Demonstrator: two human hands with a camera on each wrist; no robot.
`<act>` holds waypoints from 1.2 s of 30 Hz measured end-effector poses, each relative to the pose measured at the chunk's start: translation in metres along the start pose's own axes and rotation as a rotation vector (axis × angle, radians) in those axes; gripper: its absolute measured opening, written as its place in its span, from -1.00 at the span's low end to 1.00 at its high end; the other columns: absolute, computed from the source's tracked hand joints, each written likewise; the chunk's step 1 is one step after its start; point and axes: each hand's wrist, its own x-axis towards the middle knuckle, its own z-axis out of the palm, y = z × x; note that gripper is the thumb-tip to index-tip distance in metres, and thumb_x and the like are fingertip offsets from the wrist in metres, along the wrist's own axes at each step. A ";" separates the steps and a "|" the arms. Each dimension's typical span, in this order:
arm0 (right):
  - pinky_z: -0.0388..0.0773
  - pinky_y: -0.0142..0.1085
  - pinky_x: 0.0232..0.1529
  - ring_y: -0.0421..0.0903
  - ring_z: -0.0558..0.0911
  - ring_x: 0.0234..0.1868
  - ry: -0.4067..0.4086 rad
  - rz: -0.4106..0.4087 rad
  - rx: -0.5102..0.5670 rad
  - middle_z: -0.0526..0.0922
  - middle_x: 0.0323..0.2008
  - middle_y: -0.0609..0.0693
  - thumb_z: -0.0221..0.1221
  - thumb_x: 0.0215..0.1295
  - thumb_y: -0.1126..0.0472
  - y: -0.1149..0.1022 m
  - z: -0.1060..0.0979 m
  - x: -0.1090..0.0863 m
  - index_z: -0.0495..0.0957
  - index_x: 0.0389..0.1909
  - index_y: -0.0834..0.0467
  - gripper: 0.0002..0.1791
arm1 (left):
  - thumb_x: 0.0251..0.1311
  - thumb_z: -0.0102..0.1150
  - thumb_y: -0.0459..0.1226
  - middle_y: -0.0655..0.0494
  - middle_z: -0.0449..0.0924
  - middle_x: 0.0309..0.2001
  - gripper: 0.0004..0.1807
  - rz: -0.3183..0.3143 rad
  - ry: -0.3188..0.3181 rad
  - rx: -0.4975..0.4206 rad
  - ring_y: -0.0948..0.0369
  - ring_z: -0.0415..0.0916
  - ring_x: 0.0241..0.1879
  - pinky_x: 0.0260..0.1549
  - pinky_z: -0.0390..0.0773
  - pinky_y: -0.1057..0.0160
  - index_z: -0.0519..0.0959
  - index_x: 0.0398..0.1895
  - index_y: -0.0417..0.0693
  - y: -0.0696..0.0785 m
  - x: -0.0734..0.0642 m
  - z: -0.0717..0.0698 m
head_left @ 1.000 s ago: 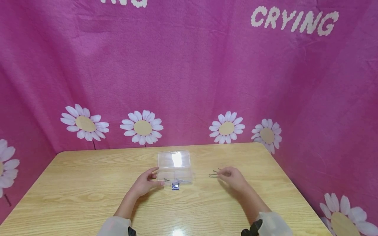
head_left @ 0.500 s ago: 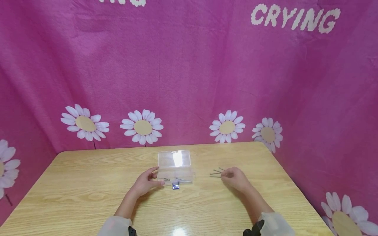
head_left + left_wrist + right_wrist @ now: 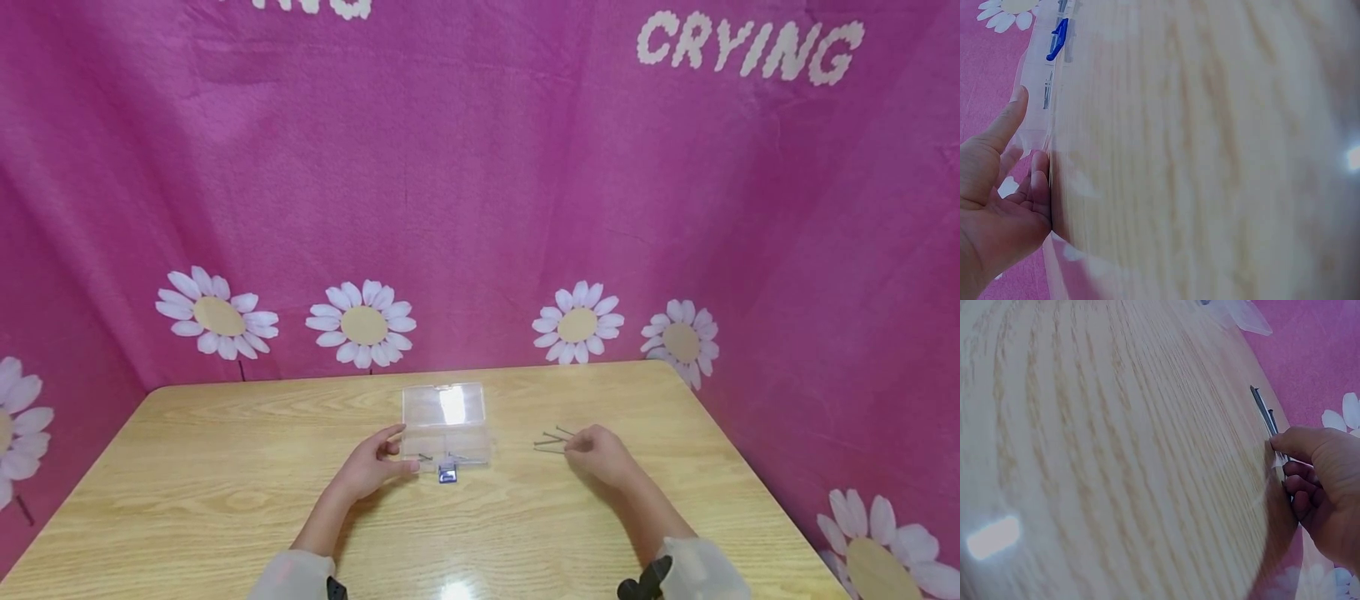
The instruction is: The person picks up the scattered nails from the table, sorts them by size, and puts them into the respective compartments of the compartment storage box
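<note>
A clear plastic box (image 3: 467,440) stands on the table with its transparent lid (image 3: 423,406) raised at the back. My left hand (image 3: 369,469) holds the box at its left end, thumb along the front and fingers behind. A blue latch (image 3: 447,474) hangs from the front edge. Inside the box lie a few short metal nails (image 3: 1047,90) on the left and longer ones (image 3: 470,461) on the right. Off to the right of the box, my right hand (image 3: 602,456) pinches several long thin nails (image 3: 550,442) between thumb and fingers, their headed ends fanned toward the box.
The wooden table (image 3: 225,467) ends at a pink curtain (image 3: 472,208) printed with daisies, which also runs along both sides. Bright light reflects off the tabletop near the front. Straps with dark devices sit at both wrists.
My right hand has shifted slightly to the right, and more of the nails' length now shows beyond its fingertips. My left hand and the box stay put.
</note>
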 end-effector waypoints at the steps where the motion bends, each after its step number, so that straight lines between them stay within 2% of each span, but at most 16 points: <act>1: 0.42 -0.01 0.07 0.02 0.56 -0.11 0.000 0.002 0.005 0.61 -0.22 0.09 0.24 0.11 0.26 0.000 0.000 0.000 0.62 -0.29 0.23 -0.84 | 0.00 0.37 -0.11 -0.03 0.45 -0.04 -0.22 -0.002 0.001 0.000 0.11 0.33 -0.08 -0.12 0.38 0.19 0.31 0.33 0.00 0.000 0.000 0.000; 11: 0.48 -0.06 -0.01 -0.03 0.56 -0.17 -0.009 -0.009 0.012 0.60 -0.26 0.07 0.22 0.13 0.28 -0.003 0.000 -0.002 0.62 -0.31 0.23 -0.87 | -0.02 0.39 -0.14 -0.06 0.45 -0.05 -0.22 0.008 0.005 -0.017 0.13 0.34 -0.12 -0.17 0.41 0.22 0.31 0.32 -0.03 -0.001 0.000 0.001; 22: 0.49 -0.07 0.00 -0.03 0.58 -0.17 0.007 -0.065 0.040 0.63 -0.24 0.09 0.22 0.15 0.25 -0.005 0.001 -0.002 0.63 -0.31 0.23 -0.86 | -0.03 0.39 -0.13 -0.08 0.46 -0.01 -0.22 0.009 0.004 -0.022 0.11 0.36 -0.08 -0.12 0.44 0.18 0.31 0.32 -0.04 -0.003 0.000 0.001; 36: 0.49 -0.14 -0.04 -0.09 0.54 -0.17 -0.013 -0.021 0.088 0.60 -0.26 0.04 0.19 0.19 0.25 -0.012 0.000 0.001 0.59 -0.28 0.21 -0.88 | -0.01 0.38 -0.16 -0.08 0.46 -0.02 -0.24 0.015 0.004 -0.021 0.09 0.35 -0.06 -0.06 0.38 0.12 0.32 0.31 -0.06 0.001 -0.003 0.000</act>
